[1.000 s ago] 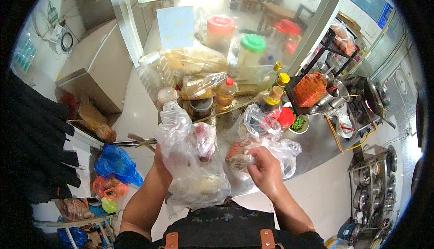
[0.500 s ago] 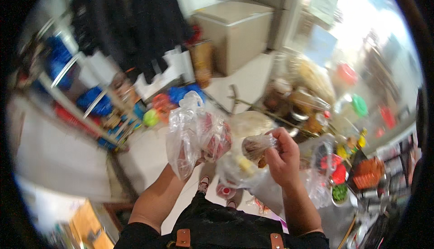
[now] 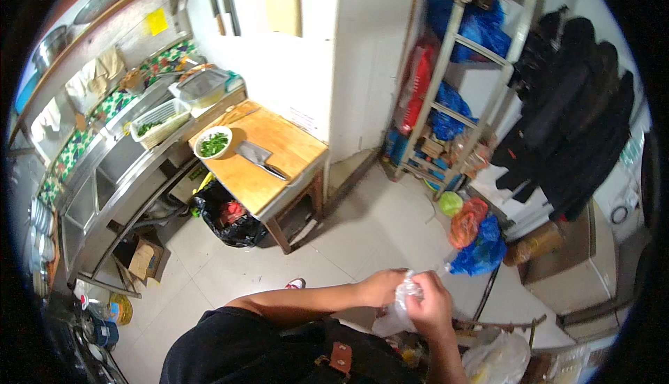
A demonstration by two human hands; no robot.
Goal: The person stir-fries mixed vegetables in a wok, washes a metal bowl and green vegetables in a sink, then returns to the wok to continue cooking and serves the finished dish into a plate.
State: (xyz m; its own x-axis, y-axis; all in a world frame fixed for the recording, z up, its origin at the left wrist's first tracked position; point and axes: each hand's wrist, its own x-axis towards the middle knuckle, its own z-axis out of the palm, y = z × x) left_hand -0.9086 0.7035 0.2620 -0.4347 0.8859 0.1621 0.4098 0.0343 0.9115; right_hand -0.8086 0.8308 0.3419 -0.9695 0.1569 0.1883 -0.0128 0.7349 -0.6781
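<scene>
And the right hand [image 3: 431, 306] clenches a translucent plastic bag [image 3: 395, 319], whitish, crumpled, neck bunched; left hand's [image 3: 382, 288] grip? Can't tell.

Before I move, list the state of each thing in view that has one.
Clear plastic bag: bunched at the top, gripped by the right hand
Left hand: close against the bag, grip unclear
Steel cleaver with black handle: lying flat on the brown wooden table
Round white bowl: upright, filled with chopped greens
White plastic basket: upright, leafy greens inside
Black plastic bag: mouth open
</scene>
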